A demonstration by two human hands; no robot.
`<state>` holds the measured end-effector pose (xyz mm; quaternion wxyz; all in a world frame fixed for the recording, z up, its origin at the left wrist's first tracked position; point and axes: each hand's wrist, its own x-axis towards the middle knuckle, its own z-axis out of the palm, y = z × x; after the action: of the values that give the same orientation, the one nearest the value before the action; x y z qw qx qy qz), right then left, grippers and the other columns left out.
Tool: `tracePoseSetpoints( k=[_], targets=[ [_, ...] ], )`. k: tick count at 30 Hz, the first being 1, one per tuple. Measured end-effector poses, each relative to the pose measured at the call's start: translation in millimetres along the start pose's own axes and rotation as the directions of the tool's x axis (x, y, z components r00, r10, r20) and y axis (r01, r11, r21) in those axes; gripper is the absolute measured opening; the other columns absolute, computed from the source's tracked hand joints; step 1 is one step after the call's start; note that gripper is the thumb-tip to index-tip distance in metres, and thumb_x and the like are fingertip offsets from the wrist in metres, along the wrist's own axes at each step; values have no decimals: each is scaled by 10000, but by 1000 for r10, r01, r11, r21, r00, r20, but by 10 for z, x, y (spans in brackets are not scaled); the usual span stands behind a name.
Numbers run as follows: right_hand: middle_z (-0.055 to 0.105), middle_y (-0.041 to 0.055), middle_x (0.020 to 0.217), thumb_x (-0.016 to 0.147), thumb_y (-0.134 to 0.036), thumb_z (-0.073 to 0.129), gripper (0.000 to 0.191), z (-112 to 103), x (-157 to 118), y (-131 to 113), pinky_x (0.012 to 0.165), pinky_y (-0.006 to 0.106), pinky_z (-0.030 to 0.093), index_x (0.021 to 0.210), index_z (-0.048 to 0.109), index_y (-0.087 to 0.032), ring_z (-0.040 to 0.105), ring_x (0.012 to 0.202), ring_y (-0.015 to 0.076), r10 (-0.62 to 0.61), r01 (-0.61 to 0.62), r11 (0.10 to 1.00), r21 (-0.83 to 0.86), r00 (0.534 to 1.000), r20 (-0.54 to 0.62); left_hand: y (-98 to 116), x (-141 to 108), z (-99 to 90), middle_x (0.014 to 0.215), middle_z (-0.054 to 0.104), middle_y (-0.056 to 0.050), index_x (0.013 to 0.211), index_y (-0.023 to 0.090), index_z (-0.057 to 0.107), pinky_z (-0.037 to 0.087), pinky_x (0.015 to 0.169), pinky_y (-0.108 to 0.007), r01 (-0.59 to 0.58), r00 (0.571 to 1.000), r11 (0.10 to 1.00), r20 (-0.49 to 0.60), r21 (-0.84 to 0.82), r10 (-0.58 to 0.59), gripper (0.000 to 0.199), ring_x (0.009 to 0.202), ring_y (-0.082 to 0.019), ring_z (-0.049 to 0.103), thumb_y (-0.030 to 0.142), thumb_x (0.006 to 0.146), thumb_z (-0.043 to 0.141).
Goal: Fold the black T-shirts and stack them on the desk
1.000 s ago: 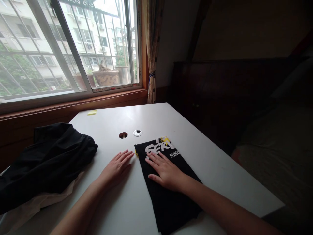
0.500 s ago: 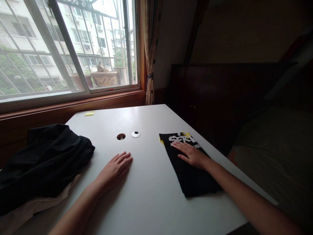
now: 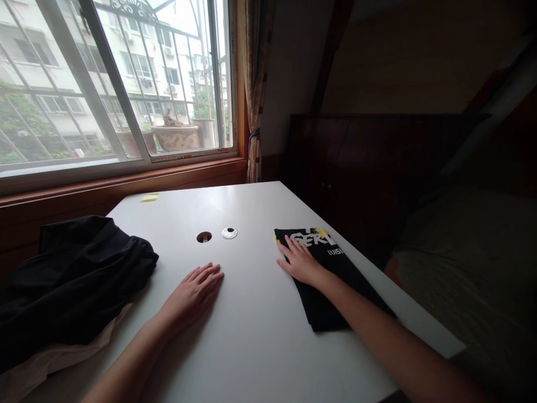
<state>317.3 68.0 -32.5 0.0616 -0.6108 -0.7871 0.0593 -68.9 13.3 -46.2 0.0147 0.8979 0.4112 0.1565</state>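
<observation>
A folded black garment with white lettering and yellow print (image 3: 352, 291) lies flat towards the right side of the white table (image 3: 251, 336). My right hand (image 3: 302, 262) rests on its upper left part, palm down, with fingers spread. My left hand (image 3: 195, 294) lies on the bare tabletop left of the middle, fingers stretched out and holding nothing. Further left, a crumpled heap of black cloth (image 3: 79, 274) sits on the table, with a pale pinkish cloth (image 3: 79, 350) showing from under it.
Two round fittings are near the table's middle: an open hole (image 3: 204, 237) and a silver cable cover (image 3: 229, 233). A yellow sticky note (image 3: 150, 197) lies by the far left edge. Beyond stand a barred window (image 3: 168, 84), a tied curtain (image 3: 254, 112) and a dark wooden headboard (image 3: 356, 162).
My right hand has slid left over the folded garment to its left edge, uncovering more of the lettering. My left hand stays in place on the table. The view has shifted slightly.
</observation>
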Motion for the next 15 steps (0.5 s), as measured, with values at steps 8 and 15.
tracePoseSetpoints(
  k=[8,15],
  targets=[
    [233,116,1657,1026,-347,311,542,87,-101,47,1230,514,161,1537,407,-192,211,1526,267,-106,105,994,-10,991,-79,4,2,-4,1552,460,-23,1485,326,456,358,1189,-522,3,1000,1000,12,2,-3,445,1442,-265,405,310,1042,417],
    [265,23,1653,1008,-302,360,507,-27,-301,494,1236,497,201,1506,453,-292,252,1515,241,-223,225,974,28,972,-69,2,3,-3,1538,479,-19,1476,334,476,361,1189,-513,4,1000,1000,-7,-11,-4,438,1429,-265,425,326,1042,414]
  ],
)
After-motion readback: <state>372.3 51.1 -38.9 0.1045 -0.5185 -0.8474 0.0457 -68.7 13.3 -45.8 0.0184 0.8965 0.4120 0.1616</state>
